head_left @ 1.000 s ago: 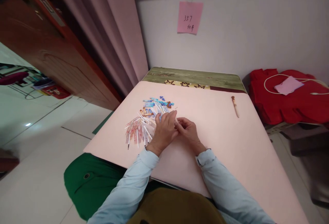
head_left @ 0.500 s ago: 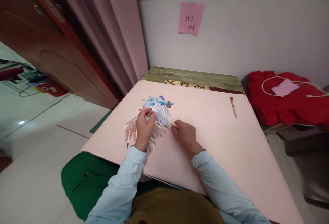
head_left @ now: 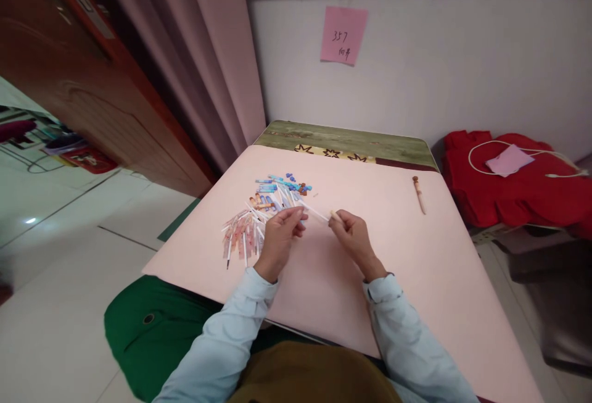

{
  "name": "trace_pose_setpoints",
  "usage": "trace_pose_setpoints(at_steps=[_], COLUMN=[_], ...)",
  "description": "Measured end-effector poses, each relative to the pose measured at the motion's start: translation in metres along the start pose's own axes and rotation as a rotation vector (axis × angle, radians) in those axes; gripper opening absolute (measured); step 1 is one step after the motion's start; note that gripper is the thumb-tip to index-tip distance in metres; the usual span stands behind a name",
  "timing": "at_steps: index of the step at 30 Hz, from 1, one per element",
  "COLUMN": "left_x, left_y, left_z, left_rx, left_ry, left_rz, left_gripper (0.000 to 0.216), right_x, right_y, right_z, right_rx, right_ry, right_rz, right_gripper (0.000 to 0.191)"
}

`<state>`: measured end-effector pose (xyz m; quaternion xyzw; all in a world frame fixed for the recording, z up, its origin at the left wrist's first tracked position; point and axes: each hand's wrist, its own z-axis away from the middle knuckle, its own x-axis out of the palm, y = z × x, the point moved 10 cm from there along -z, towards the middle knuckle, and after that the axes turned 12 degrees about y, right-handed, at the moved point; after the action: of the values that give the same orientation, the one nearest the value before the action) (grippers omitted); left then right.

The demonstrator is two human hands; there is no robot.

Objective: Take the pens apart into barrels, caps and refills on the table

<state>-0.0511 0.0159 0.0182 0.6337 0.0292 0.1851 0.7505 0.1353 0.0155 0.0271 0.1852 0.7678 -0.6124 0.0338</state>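
Note:
My left hand (head_left: 281, 235) pinches one end of a thin white pen refill (head_left: 316, 210) in front of the pile. The refill's other end reaches my right hand (head_left: 355, 239), whose closed fingers hold a short cream pen part (head_left: 335, 215); whether the refill is inside it I cannot tell. To the left lie pink pen barrels (head_left: 238, 239) mixed with white refills. Behind them are brown-topped pieces (head_left: 261, 203), blue pen parts (head_left: 266, 187), small blue caps (head_left: 290, 176) and brown caps (head_left: 303, 189).
A brown-topped pen (head_left: 419, 194) lies alone on the right of the pink-covered table (head_left: 398, 279). Beyond the right edge sits a red cloth (head_left: 467, 193) with a white cable and a pink note. A green stool (head_left: 152, 341) stands at front left.
My left hand has moved right, off the pile, and now grips the white refill. My right hand has shifted right and slightly up with the cream pen part.

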Motion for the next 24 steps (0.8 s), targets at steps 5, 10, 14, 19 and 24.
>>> trace_pose_setpoints(at_steps=[5,10,14,19,24], left_x=[0.007,-0.018,-0.025,-0.019,-0.017], left_y=[-0.009,-0.001,0.005,0.009,0.011], left_z=[0.007,-0.010,-0.014,-0.007,-0.004], left_rx=[-0.150,-0.070,-0.027,-0.007,0.006], left_ry=[0.007,0.164,0.177,0.162,0.155], left_rz=[0.189,0.294,0.315,0.271,0.235], left_gripper=[0.030,0.027,0.027,0.027,0.028], right_x=[0.032,0.029,0.031,0.034,0.035], right_y=[-0.008,-0.006,-0.004,-0.002,-0.003], right_z=[0.016,0.016,0.017,0.018,0.019], right_rx=[0.022,0.028,-0.004,-0.003,-0.010], right_ry=[-0.077,-0.052,-0.067,-0.078,-0.087], right_rz=[-0.103,-0.014,0.090,0.125,0.120], right_gripper=[0.026,0.025,0.027,0.027,0.027])
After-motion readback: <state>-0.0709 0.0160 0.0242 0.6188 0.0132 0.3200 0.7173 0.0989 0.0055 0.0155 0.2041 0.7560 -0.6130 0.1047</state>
